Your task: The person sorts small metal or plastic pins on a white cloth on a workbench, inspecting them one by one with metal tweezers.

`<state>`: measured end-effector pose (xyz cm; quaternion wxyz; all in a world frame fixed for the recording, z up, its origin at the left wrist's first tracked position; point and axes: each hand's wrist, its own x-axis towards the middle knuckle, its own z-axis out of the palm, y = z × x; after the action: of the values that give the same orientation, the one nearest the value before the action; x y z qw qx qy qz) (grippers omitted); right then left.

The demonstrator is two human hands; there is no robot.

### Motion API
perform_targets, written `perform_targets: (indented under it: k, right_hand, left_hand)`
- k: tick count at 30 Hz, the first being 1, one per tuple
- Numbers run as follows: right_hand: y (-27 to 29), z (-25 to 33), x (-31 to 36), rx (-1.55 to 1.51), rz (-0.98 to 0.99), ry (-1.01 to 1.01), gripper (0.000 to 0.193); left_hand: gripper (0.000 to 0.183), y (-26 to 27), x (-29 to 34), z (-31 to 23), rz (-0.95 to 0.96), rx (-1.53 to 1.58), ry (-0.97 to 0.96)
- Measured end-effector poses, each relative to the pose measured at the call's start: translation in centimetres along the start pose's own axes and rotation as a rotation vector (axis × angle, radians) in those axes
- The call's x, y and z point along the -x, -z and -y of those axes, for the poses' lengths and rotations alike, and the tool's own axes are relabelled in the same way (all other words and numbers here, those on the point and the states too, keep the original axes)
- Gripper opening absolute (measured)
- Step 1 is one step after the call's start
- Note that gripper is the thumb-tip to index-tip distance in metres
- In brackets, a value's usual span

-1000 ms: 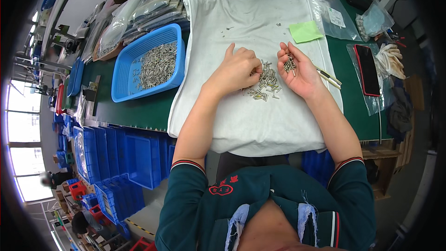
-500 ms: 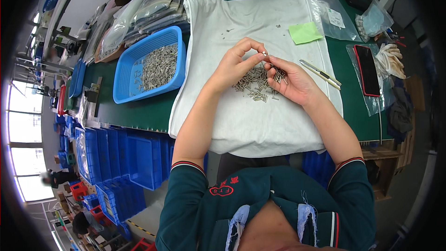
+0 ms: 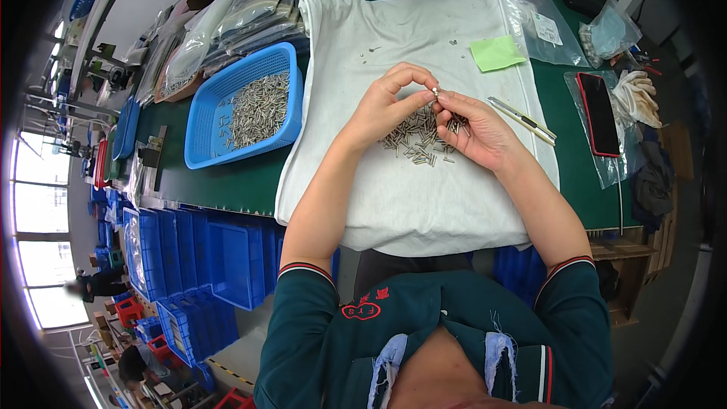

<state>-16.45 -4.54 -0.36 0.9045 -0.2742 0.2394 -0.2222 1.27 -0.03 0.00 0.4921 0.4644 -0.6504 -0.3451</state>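
Above a white cloth [image 3: 394, 208], my two hands meet fingertip to fingertip. My left hand [image 3: 382, 108] pinches a small shiny metal pin [image 3: 435, 92] between thumb and forefinger. My right hand [image 3: 482, 133] has its thumb and forefinger on the same pin, its other fingers curled. Several more pins seem to lie in those curled fingers, though they partly merge with the pile behind. Just below the fingertips a loose pile of metal pins [image 3: 416, 144] is spread on the cloth, partly hidden by both hands.
Left of the cloth stands a blue basket [image 3: 198, 125] with many pins inside. A green paper slip [image 3: 497, 54], a pen-like tool [image 3: 522, 117] and a red-edged phone [image 3: 598, 115] lie to the right. Plastic bags [image 3: 254, 11] line the back left; blue crates [image 3: 235, 265] stand below the table.
Both hands' fingertips have shifted slightly down and to the right, with the pin still pinched between them. The pile and basket look the same.
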Motion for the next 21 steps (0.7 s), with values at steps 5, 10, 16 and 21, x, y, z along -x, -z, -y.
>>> perform_targets:
  k: [5, 10, 16, 21]
  right_hand:
    - [-0.02, 0.06, 0.01, 0.015, 0.001, 0.004, 0.021]
    - [0.12, 0.19, 0.00, 0.029, 0.025, 0.011, 0.021]
    - [-0.29, 0.04, 0.08, -0.073, -0.049, 0.013, 0.022]
    - [0.04, 0.13, -0.03, -0.094, 0.008, 0.009, 0.020]
  left_hand:
    - [0.010, 0.05, -0.03, -0.08, -0.002, -0.014, -0.041]
    - [0.010, -0.13, -0.02, -0.13, -0.037, -0.064, -0.074]
    - [0.011, -0.40, 0.07, -0.20, -0.062, -0.104, -0.081]
    - [0.010, -0.34, 0.00, -0.35, -0.094, -0.096, -0.060]
